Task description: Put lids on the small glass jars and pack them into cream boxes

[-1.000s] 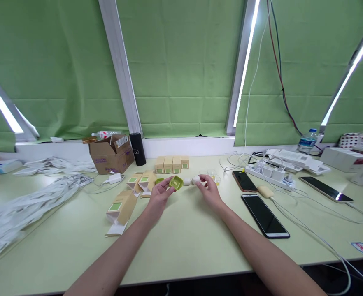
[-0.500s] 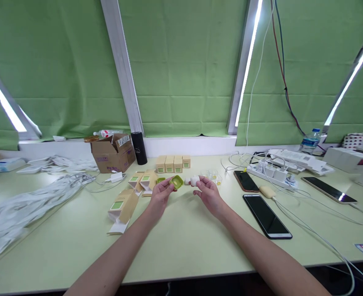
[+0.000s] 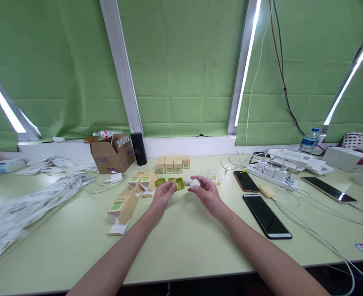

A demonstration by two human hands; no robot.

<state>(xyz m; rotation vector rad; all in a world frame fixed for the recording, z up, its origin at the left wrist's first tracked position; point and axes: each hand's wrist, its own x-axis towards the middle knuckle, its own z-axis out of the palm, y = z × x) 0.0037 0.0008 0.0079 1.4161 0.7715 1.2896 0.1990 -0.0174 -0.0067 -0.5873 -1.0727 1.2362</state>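
Between the fingers of my left hand [image 3: 163,195] is a small green tray [image 3: 179,184], tilted on its side. My right hand [image 3: 208,193] pinches a small white round piece [image 3: 194,183] just right of the tray, with a gap between them. Another white piece [image 3: 187,181] shows behind it, partly hidden. Other green pieces [image 3: 161,181] lie behind my left fingers. Opened cardboard boxes with green labels [image 3: 124,203] stand left of my left hand. Beyond my right hand are clear containers with yellow bits [image 3: 214,176].
Several small closed boxes [image 3: 169,164] stand at the back, near a brown carton [image 3: 113,156] and a black cylinder [image 3: 138,149]. Phones [image 3: 267,216], cables and a power strip [image 3: 268,172] lie on the right. White strips [image 3: 30,205] cover the left.
The green tray in my left hand has tipped and moved slightly right. The white piece in my right hand has turned and dropped slightly. More green shows behind my left fingers.
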